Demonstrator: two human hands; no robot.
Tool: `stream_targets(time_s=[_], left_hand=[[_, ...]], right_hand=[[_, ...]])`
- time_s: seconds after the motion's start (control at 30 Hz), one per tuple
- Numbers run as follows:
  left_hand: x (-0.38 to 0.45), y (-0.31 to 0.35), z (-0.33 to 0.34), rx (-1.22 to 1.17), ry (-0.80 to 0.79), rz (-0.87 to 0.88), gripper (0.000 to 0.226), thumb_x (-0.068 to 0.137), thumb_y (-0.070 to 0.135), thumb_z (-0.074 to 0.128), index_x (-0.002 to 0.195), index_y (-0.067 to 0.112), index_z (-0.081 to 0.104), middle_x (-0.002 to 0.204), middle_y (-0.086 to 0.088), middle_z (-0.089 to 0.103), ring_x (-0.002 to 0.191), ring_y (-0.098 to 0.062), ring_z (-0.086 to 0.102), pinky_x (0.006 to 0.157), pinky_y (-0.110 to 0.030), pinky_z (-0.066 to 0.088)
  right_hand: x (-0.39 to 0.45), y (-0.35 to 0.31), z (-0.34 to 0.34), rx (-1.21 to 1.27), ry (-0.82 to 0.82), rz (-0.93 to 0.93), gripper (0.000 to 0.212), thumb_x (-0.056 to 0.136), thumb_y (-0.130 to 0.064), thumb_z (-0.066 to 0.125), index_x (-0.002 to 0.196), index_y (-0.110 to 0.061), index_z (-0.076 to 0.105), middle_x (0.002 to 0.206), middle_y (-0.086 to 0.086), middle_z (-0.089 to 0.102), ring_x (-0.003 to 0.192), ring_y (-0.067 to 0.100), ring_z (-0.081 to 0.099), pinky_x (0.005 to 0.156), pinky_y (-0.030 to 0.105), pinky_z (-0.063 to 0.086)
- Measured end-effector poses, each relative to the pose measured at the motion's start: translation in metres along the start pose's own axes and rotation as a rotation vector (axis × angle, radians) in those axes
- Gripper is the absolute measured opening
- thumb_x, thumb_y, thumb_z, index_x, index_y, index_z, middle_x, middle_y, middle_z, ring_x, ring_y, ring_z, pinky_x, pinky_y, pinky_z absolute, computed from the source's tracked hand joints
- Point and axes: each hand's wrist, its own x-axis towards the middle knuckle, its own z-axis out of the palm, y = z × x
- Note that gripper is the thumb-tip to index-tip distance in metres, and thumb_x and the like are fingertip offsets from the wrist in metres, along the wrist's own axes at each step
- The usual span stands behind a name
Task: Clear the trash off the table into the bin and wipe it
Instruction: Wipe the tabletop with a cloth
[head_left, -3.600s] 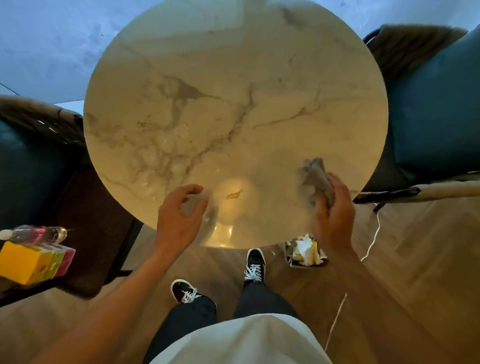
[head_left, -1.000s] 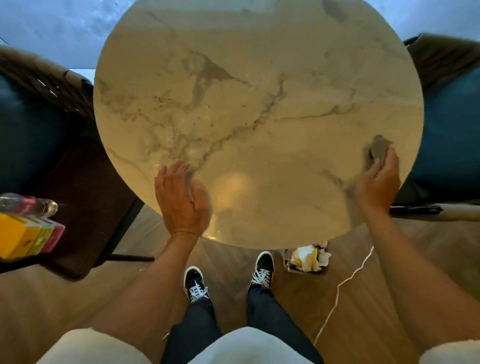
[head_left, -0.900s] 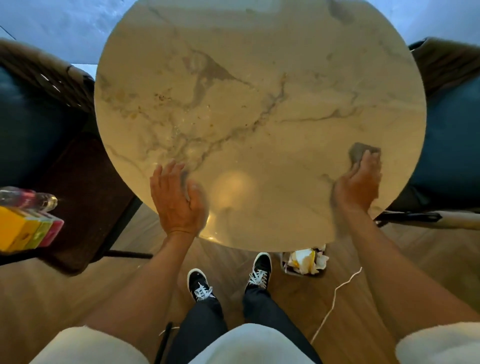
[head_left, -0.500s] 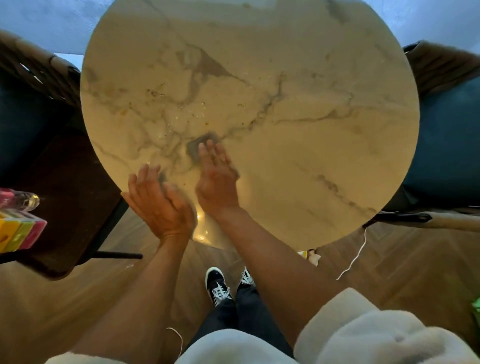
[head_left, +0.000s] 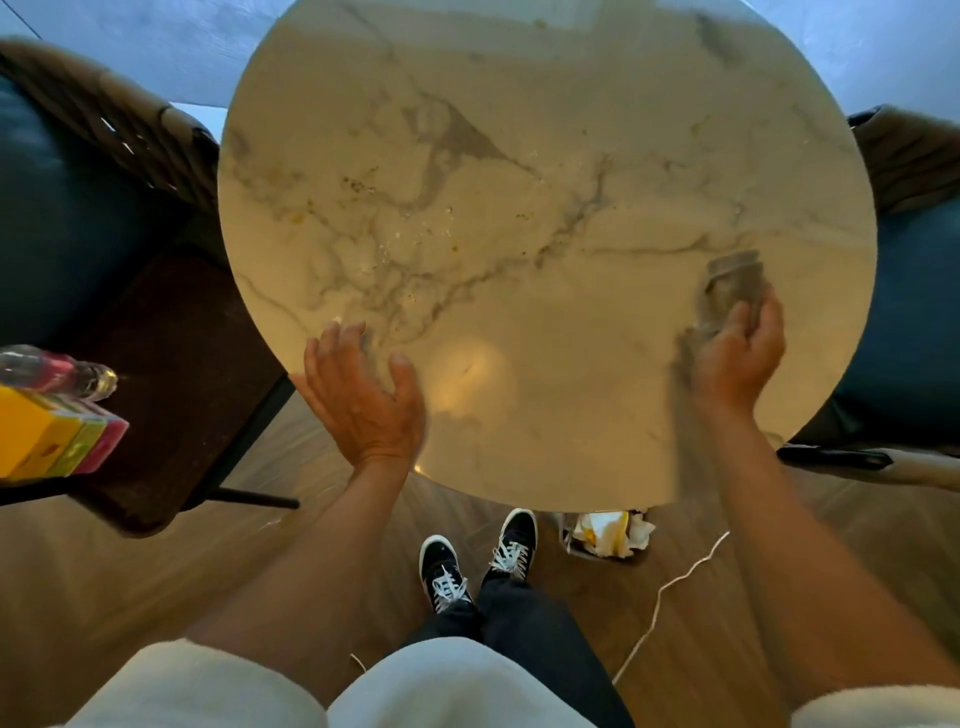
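Observation:
The round marble table fills the upper view. My right hand presses a grey cloth onto the table's right side; hand and cloth are motion-blurred, and the cloth sticks out beyond my fingers. My left hand is at the table's near-left edge with straight, spread fingers and holds nothing. Small crumbs and specks lie on the left-centre of the marble. On the floor just under the near edge stands a small bin with white and yellow wrappers in it.
Dark blue chairs stand at the left and the right. A clear bottle and yellow-pink boxes sit at the far left. A white cable runs over the wooden floor beside my shoes.
My right hand has swept the cloth from the table's left-centre, close to my left hand, back to the right side. My left hand has stayed at the near-left edge.

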Motion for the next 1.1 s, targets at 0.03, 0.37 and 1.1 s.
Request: stream_targets(time_s=[0.03,0.37,1.1], left_hand=[[0.0,-0.001,0.001,-0.002,-0.004,0.001,0.052,0.084,0.039,0.04,0.129,0.015,0.052,0.141,-0.007,0.045,0.14,-0.028,0.029,0.118,-0.054,0.009],[0.0,-0.002,0.003,-0.007,0.013,0.005,0.055,0.089,0.042,0.03,0.131,0.014,0.052,0.143,-0.008,0.044,0.14,-0.028,0.028,0.117,-0.057,0.008],[-0.003,0.006,0.0,0.097,0.004,0.095,0.051,0.089,0.03,0.041,0.133,0.005,0.047,0.141,-0.015,0.044,0.138,-0.034,0.03,0.114,-0.055,0.02]], right_hand=[[0.016,0.007,-0.014,-0.079,0.063,-0.013,0.042,0.1,-0.017,0.036,0.141,-0.012,0.046,0.136,0.007,0.054,0.123,0.017,0.051,0.102,0.022,0.041],[0.088,0.037,-0.006,-0.572,0.027,0.037,0.043,0.099,-0.015,0.032,0.142,-0.01,0.039,0.145,0.017,0.041,0.134,0.034,0.039,0.11,0.042,0.031],[-0.085,-0.066,0.112,0.215,-0.756,-0.024,0.037,0.097,-0.01,0.044,0.131,-0.015,0.057,0.116,0.003,0.065,0.093,0.005,0.065,0.083,0.03,0.055]])
